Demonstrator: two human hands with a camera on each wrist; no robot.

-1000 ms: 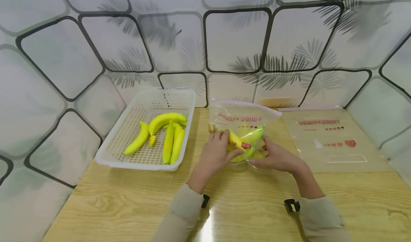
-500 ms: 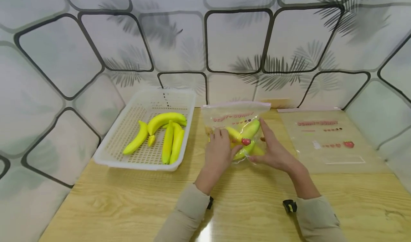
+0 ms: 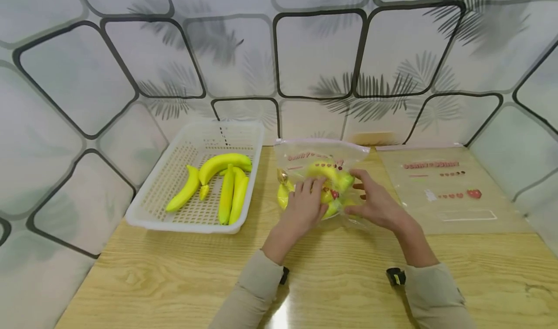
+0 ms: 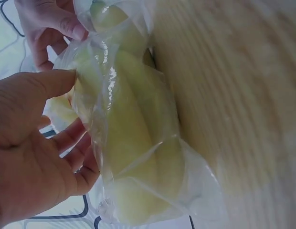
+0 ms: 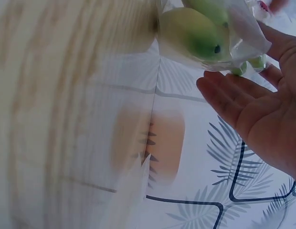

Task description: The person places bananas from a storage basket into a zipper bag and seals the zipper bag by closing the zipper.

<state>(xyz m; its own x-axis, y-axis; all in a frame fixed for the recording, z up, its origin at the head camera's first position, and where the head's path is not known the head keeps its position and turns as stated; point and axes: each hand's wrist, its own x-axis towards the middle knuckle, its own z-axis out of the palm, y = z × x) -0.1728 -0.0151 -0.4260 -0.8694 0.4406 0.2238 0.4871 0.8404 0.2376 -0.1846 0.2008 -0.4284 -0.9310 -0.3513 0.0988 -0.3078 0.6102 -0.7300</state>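
Note:
A clear zip bag [image 3: 294, 149] with pink lettering stands at the middle of the table, several yellow bananas [image 3: 320, 171] inside it. My left hand [image 3: 305, 205] lies against the bag's front, fingers over the plastic; in the left wrist view its thumb and fingertips touch the film beside the bananas. At the bag's right side is my right hand [image 3: 377, 203], its thumb and fingers spread around the corner. From the right wrist, that hand [image 5: 262, 102] looks relaxed, with fingertips right at the bag's edge near a green banana tip [image 5: 205, 45].
To the left, a white perforated basket [image 3: 183, 225] holds several more bananas [image 3: 226, 193]. A second zip bag [image 3: 462, 212], lying flat, is on the right. Behind the table [image 3: 174, 280] stands a patterned wall covering [image 3: 320, 53].
The bag has shifted slightly left over the second, and the bananas inside have rearranged, one now lying across the top. My right fingers have loosened and lowered from the upper right banana.

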